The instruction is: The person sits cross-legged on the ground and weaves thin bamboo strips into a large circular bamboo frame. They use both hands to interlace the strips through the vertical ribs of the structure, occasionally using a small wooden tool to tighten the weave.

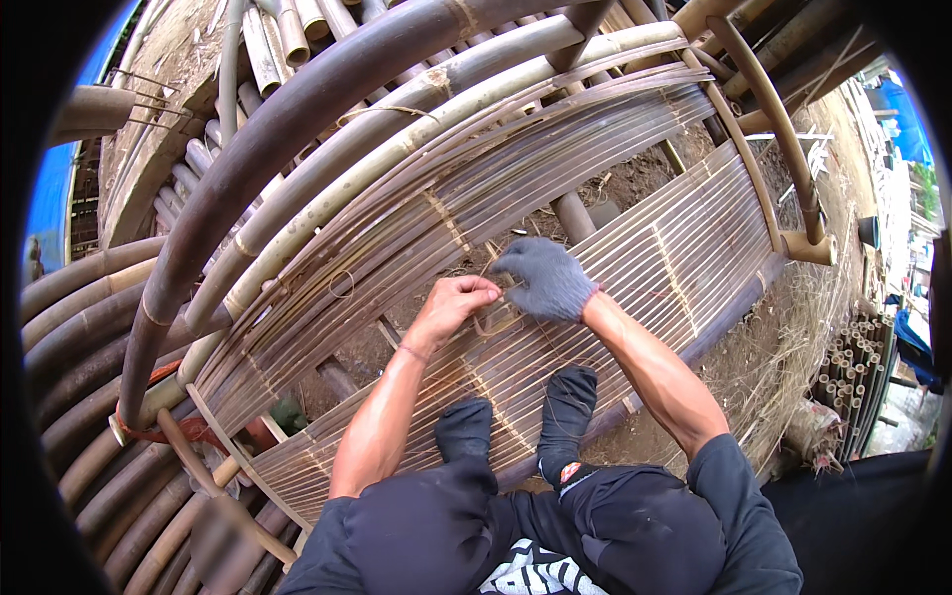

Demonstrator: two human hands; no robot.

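My bare left hand (451, 312) is closed in a pinch, thumb and fingertips together, on a thin tan binding strip (484, 327) that curls below it. My right hand (543, 281), in a grey knit glove, has its fingers bent in a pinch right beside the left; the strip seems to run between its fingertips, which are partly hidden. Both hands are over the gap in a bench seat of slats. The near slat panel (635, 283) is evenly spaced and bound with woven cross ties (674, 283). Beyond the gap, the far slats (387, 238) lie bunched together.
Thick curved bamboo rails (297, 119) arch along the far side. Stacked bent poles (89, 327) crowd the left, and cut bamboo (288, 35) lies behind. A curved armrest (788, 129) rises at right. My socked feet (466, 426) rest on the near slats. Bundled tubes (855, 367) lie far right.
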